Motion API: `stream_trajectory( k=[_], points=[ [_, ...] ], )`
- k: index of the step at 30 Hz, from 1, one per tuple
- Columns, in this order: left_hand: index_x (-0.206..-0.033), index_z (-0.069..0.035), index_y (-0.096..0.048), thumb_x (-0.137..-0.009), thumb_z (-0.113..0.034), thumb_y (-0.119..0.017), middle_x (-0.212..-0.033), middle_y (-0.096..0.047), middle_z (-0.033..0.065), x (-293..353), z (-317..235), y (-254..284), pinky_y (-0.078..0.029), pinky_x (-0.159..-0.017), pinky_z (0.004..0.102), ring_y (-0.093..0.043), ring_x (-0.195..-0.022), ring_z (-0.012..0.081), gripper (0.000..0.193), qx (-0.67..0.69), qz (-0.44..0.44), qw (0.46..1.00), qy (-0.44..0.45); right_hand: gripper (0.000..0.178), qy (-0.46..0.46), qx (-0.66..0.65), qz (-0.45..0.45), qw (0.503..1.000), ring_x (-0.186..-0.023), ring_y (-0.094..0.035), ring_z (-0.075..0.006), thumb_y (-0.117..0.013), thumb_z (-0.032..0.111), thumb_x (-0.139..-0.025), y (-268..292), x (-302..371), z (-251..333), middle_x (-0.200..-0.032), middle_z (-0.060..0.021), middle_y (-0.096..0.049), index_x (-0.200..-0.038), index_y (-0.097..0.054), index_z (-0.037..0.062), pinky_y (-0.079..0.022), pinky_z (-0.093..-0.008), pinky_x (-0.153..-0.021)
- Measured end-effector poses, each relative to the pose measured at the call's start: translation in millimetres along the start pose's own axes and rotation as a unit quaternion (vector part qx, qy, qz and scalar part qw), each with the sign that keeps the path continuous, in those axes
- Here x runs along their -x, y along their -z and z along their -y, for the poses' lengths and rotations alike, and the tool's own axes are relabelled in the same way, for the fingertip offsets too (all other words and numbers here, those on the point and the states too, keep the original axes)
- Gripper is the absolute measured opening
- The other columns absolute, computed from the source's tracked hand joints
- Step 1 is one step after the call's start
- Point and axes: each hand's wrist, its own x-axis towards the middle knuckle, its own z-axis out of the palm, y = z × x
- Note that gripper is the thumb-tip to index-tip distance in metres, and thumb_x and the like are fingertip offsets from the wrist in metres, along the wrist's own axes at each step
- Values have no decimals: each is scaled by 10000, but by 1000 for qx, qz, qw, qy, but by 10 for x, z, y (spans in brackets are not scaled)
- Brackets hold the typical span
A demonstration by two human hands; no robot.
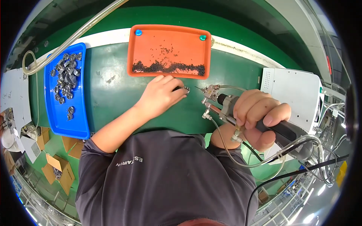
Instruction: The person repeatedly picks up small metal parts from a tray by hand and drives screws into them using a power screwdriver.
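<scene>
Near the middle of the bench, my left hand [163, 96] is closed, its fingertips pinching a small silver-and-dark metal part [185, 89]. My fingers hide most of that part. My right hand [260, 115] is wrapped round the dark grip of a powered screwdriver [226, 103] with metal fittings and clear hoses. Its thin tip points left toward the part, with a small gap between them. Just beyond my left hand sits an orange tray [169, 34] holding many tiny black screws [162, 67], mostly heaped along its near side.
At the left lies a blue tray [79, 122] with several round metal parts [68, 79]. A white machine [290, 94] stands at the right. Clear hoses and a black cable [294, 172] trail below my right hand. Cardboard boxes [60, 173] stand lower left.
</scene>
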Motion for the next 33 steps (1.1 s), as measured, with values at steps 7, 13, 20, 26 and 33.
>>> stream_trajectory(
  k=[7,13,20,26,33],
  points=[
    [-998,-93,-771,-803,-138,-811,-1083,-719,26,-35,28,-145,-520,-750,362,-649,-895,203,204,-11,-50,998,-19,343,-35,-59,-60,996,-453,-529,-181,-847,223,-877,-105,32,-69,-606,-39,-568,-989,-569,57,-434,-302,-429],
    [-982,-94,-777,-829,-164,-780,-1090,-717,-5,-35,49,-153,-537,-819,333,-640,-941,179,168,-9,-40,999,4,365,-21,-53,-52,997,-441,-516,-163,-854,254,-881,-94,30,-107,-583,-32,-556,-993,-573,50,-433,-290,-415],
    [-980,-90,-777,-817,-166,-791,-1076,-715,-13,-26,54,-143,-536,-810,335,-638,-929,175,181,-4,-45,999,3,368,-30,-58,-55,996,-440,-519,-160,-850,259,-887,-130,32,-166,-587,-28,-555,-1006,-577,42,-440,-288,-415],
    [-974,-88,-775,-830,-165,-774,-1067,-710,-14,-49,59,-148,-530,-802,331,-637,-925,173,163,-4,-46,999,0,347,-29,-55,-39,997,-442,-511,-157,-843,220,-889,-128,0,-179,-594,-27,-554,-987,-560,45,-429,-295,-414],
    [-964,-87,-771,-841,-152,-760,-1037,-700,-4,-29,88,-158,-529,-788,339,-642,-928,181,140,-2,-49,999,-5,276,-104,31,-78,991,-452,-466,-169,-688,243,-976,-322,-83,-216,-597,-37,-491,-961,-476,68,-396,-324,-424]
  ],
)
